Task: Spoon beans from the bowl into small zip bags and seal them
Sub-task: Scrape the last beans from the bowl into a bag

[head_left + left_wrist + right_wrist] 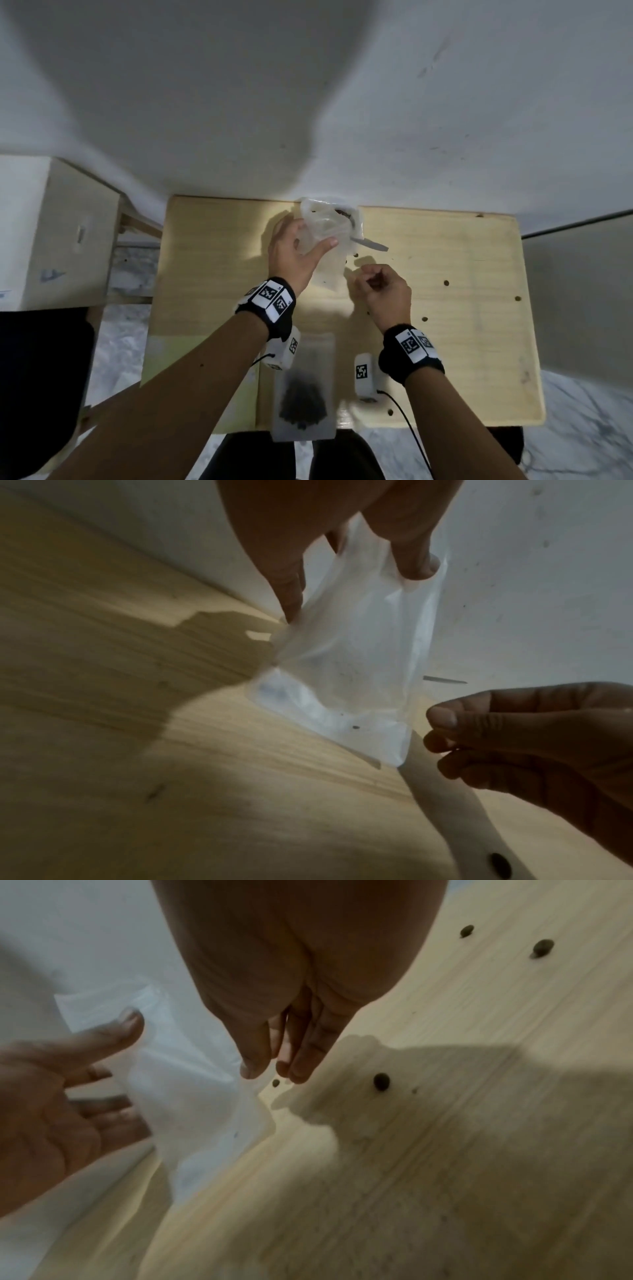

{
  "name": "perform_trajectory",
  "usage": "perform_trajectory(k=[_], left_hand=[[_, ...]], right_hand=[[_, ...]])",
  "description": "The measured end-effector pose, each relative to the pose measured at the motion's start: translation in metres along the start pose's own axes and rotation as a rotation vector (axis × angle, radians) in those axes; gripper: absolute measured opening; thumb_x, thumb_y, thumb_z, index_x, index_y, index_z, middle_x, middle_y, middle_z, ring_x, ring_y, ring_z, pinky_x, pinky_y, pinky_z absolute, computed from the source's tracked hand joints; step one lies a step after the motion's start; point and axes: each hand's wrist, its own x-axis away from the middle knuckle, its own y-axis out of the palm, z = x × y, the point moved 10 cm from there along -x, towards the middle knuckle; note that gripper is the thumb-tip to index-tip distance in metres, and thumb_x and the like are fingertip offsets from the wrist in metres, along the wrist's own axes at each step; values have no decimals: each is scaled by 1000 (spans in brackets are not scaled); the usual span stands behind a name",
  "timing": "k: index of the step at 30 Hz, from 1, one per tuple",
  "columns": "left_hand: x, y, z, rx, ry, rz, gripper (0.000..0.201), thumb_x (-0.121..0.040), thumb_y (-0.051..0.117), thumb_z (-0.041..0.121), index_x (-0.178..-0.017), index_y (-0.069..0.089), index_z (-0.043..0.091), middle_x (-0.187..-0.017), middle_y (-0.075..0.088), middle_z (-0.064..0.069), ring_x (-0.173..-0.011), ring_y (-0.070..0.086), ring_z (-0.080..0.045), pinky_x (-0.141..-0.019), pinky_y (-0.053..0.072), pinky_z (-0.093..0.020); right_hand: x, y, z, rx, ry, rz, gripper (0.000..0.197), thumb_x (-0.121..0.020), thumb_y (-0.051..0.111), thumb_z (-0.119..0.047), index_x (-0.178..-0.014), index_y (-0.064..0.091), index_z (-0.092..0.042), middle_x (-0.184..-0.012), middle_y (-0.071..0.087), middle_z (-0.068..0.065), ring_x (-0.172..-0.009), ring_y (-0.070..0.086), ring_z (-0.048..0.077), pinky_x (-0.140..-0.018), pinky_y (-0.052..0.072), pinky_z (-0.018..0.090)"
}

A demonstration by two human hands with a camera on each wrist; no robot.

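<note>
My left hand holds an empty clear zip bag up over the back of the wooden table, thumb in front and fingers behind near its top. In the left wrist view the bag hangs limp, its lower end close to the tabletop. My right hand hovers beside the bag's lower right corner with thumb and fingers curled together; I see nothing between them. Behind the bag stands the bowl with dark beans, a spoon handle sticking out to the right.
A zip bag holding dark beans lies at the table's front edge between my forearms. Loose beans are scattered on the right half of the table. A white wall rises right behind the table, and a pale box stands left.
</note>
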Motion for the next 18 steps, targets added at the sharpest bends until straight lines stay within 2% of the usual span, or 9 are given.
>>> perform_trajectory(k=[2, 4, 7, 9, 12, 14, 16, 18], left_hand=[[-4, 3, -8, 28, -35, 5, 64, -70, 83, 71, -113, 69, 26, -134, 60, 17, -127, 58, -12, -104, 55, -38], [-7, 6, -9, 67, -45, -14, 57, -70, 84, 70, -108, 69, 29, -119, 69, 17, -118, 64, -10, -101, 56, -40], [-9, 9, -9, 105, -80, -41, 44, -74, 89, 54, -107, 71, 30, -111, 72, 21, -113, 64, -3, -95, 52, -28], [-10, 12, -9, 136, -105, -72, 40, -75, 90, 48, -108, 72, 36, -111, 72, 23, -111, 61, 7, -89, 48, -19], [-14, 15, -10, 153, -122, -92, 34, -75, 92, 44, -102, 72, 42, -106, 72, 24, -103, 60, 17, -85, 48, -15], [-18, 16, -12, 149, -122, -93, 32, -72, 93, 46, -98, 73, 44, -104, 73, 23, -103, 62, 16, -89, 52, -19], [-20, 16, -13, 133, -125, -91, 37, -70, 93, 51, -101, 77, 39, -104, 76, 21, -106, 66, 7, -94, 55, -27], [-22, 18, -15, 122, -137, -97, 37, -69, 93, 51, -98, 78, 32, -99, 77, 18, -101, 69, 3, -94, 56, -27]], right_hand=[[-8, -6, -2, -47, 17, 27, 18, -84, 83, -17, -95, 71, -23, -90, 76, -5, -82, 71, 8, -84, 58, 23], [-18, -11, -4, -52, 12, 63, 22, -84, 84, -23, -100, 68, -26, -91, 76, -6, -85, 72, 8, -85, 59, 28], [-30, -15, -7, -102, 16, 93, 30, -84, 86, -25, -107, 67, -28, -93, 75, -4, -89, 72, 11, -86, 58, 29], [-37, -14, -11, -129, 6, 88, 27, -86, 83, -21, -107, 68, -32, -99, 76, -3, -92, 73, 13, -88, 59, 29], [-43, -12, -11, -174, 18, 98, 19, -90, 78, -12, -101, 73, -27, -99, 78, 2, -92, 75, 22, -93, 61, 40], [-45, -12, -11, -179, 14, 107, 17, -91, 77, -11, -98, 75, -26, -95, 78, 5, -90, 76, 25, -91, 61, 42], [-46, -11, -15, -184, -8, 102, 14, -90, 79, -12, -98, 76, -24, -93, 78, 5, -87, 76, 24, -87, 62, 38], [-46, -10, -19, -195, -26, 94, 12, -90, 79, -12, -101, 76, -18, -92, 78, 7, -83, 76, 22, -83, 62, 32]])
